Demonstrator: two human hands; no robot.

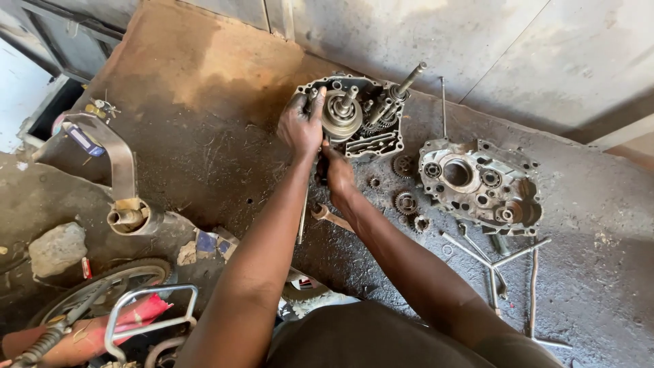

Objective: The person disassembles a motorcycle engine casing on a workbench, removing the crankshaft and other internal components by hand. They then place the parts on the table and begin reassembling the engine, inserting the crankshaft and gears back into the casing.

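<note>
Greasy concrete floor (204,157) served as the workbench, dark with old oil and metal dust, and a pale wall rose behind it. On this floor stood an open engine case half (354,116), with its gears and two shafts pointing upward. The person's left hand (302,123) was curled over the left rim of that case, fingers wrapped on the edge beside the round clutch drum (340,112). The right hand (338,172) was closed at the lower edge of the same case, but I could not tell if it pinched some small part or only pressed the metal.

Just beside, to the right, lay the other case half (480,184), and between the two halves several loose gears (407,202) sat on the floor. A spanner (332,217) lay under the right forearm, and a T-handle wrench (494,262) further right. A motorcycle wheel (102,286) and a bent exhaust pipe (119,170) were at the left.

I judged some risks. The oily rim could slip from the left hand, and the case could tip, since it rested on an uneven floor. The loose gears were near the forearm, so one sweep could scatter them into the dirt.
</note>
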